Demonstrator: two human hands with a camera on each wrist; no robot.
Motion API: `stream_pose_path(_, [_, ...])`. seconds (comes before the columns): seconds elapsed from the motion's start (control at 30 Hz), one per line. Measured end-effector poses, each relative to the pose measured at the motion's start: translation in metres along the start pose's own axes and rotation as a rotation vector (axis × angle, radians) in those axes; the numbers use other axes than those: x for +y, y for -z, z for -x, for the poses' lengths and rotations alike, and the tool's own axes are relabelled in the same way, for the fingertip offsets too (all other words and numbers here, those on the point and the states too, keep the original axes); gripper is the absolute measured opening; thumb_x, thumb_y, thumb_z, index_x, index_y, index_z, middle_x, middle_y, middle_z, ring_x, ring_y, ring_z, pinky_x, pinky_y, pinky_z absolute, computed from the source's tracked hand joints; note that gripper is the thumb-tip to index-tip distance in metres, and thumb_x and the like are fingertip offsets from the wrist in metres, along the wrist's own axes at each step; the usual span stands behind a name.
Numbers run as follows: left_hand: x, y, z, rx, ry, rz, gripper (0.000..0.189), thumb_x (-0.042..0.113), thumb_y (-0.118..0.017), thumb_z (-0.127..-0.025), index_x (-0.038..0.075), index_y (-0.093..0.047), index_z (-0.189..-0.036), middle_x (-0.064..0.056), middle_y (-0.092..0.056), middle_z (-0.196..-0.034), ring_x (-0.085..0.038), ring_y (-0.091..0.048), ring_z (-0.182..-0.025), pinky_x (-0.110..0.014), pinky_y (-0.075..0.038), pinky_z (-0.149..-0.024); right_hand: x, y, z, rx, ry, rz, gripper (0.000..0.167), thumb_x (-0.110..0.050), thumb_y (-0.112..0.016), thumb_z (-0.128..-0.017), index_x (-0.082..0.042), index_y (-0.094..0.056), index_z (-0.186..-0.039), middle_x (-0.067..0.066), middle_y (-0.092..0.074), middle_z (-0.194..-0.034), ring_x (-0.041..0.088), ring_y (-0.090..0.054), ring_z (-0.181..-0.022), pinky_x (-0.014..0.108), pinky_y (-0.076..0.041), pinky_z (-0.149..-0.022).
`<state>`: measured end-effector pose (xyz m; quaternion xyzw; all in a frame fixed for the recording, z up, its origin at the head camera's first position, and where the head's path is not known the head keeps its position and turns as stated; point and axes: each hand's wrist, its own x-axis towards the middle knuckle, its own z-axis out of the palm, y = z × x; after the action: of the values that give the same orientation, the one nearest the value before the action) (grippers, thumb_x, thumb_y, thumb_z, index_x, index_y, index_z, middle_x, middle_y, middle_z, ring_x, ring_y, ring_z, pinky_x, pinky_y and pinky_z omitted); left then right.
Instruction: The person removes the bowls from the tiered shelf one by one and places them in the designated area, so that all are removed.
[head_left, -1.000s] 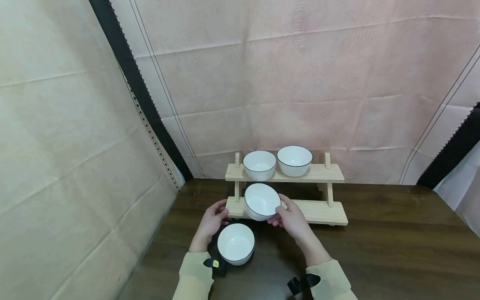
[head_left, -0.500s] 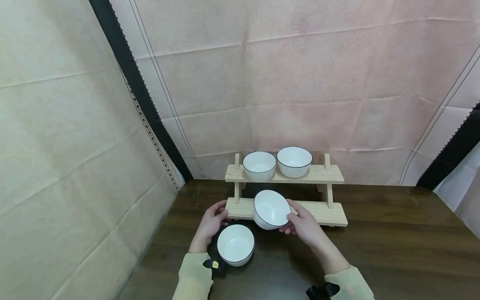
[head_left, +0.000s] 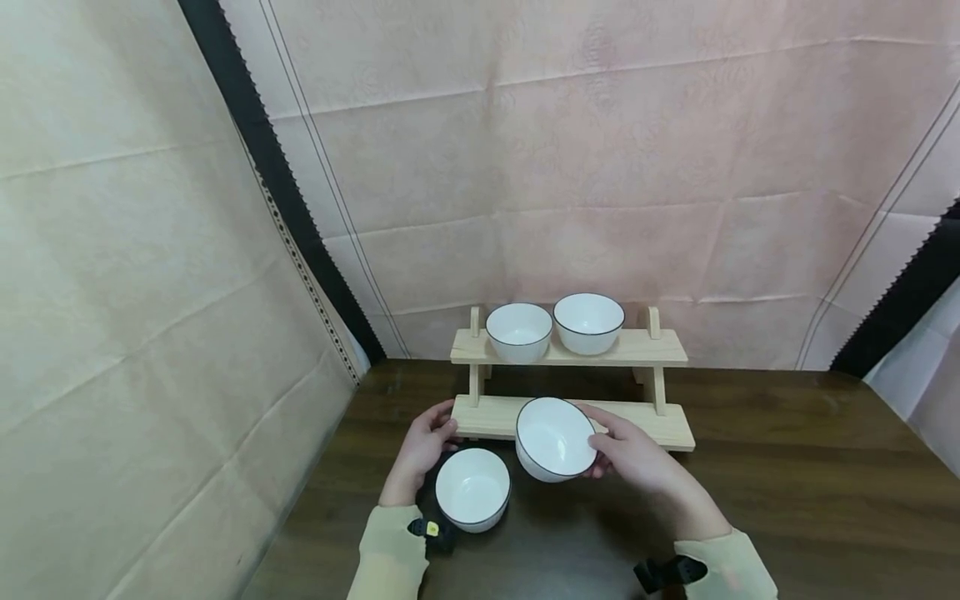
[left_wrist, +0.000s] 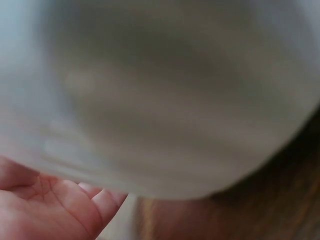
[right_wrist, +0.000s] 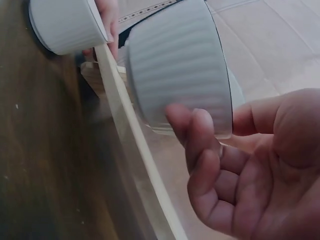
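My right hand (head_left: pixel 637 454) pinches a white dark-rimmed bowl (head_left: pixel 555 439) by its right side, thumb at the rim and fingers underneath. The bowl tilts slightly and overlaps the front edge of the lower shelf in the head view; its ribbed outside (right_wrist: pixel 175 65) shows in the right wrist view. At the left end of the two-tier wooden rack (head_left: pixel 487 417), my left hand (head_left: pixel 420 450) grips the lower shelf. Another white bowl (head_left: pixel 472 490) stands on the table beside the left wrist, and its blurred wall (left_wrist: pixel 175 110) hides most of the left wrist view.
On the upper shelf (head_left: pixel 637 346) sit two more white bowls, a left one (head_left: pixel 519 333) and a right one (head_left: pixel 588 323). The dark wooden table (head_left: pixel 787 467) extends to both sides. Pale cloth (head_left: pixel 600 167) hangs behind the rack.
My right hand has drawn the bowl off the lower shelf area, toward the front and to the right. The left hand, the rack and the other bowls have stayed in place.
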<state>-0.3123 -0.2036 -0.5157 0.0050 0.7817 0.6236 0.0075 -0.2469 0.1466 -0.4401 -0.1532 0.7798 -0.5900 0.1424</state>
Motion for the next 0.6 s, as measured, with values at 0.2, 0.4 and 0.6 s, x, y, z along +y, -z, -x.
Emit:
stream_pose_path(0.2, [0.0000, 0.0009, -0.0001, 0.004, 0.003, -0.006, 0.043, 0.018, -0.054, -0.105, 0.011, -0.050, -0.147, -0.014, -0.062, -0.123, -0.026, -0.066, -0.098, -0.039, -0.057, -0.083, 0.0009, 0.0051, 0.0017, -0.073, 0.052, 0.023, 0.047, -0.008, -0.048, -0.105, -0.004, -0.041, -0.151, 0.015, -0.064, -0.090, 0.025, -0.061, -0.068, 0.037, -0.056, -0.064])
stream_pose_path(0.4, [-0.0014, 0.0009, -0.0009, -0.001, 0.002, 0.001, 0.043, 0.018, -0.053, -0.105, 0.010, -0.049, -0.147, -0.014, -0.061, -0.124, -0.027, -0.066, -0.099, -0.040, -0.057, -0.082, 0.0055, 0.0081, 0.0030, -0.108, 0.061, 0.067, 0.047, -0.006, -0.049, -0.104, -0.006, -0.043, -0.150, 0.015, -0.063, -0.103, 0.025, -0.061, -0.069, 0.035, -0.055, -0.063])
stream_pose_path(0.6, [-0.0019, 0.0004, -0.0015, 0.003, 0.004, -0.006, 0.042, 0.018, -0.053, -0.105, 0.011, -0.050, -0.147, -0.014, -0.061, -0.124, -0.026, -0.067, -0.098, -0.039, -0.057, -0.081, 0.0082, 0.0081, 0.0042, -0.123, 0.033, 0.158, 0.045, -0.010, -0.048, -0.105, -0.010, -0.046, -0.150, 0.013, -0.061, -0.115, 0.027, -0.062, -0.078, 0.040, -0.054, -0.068])
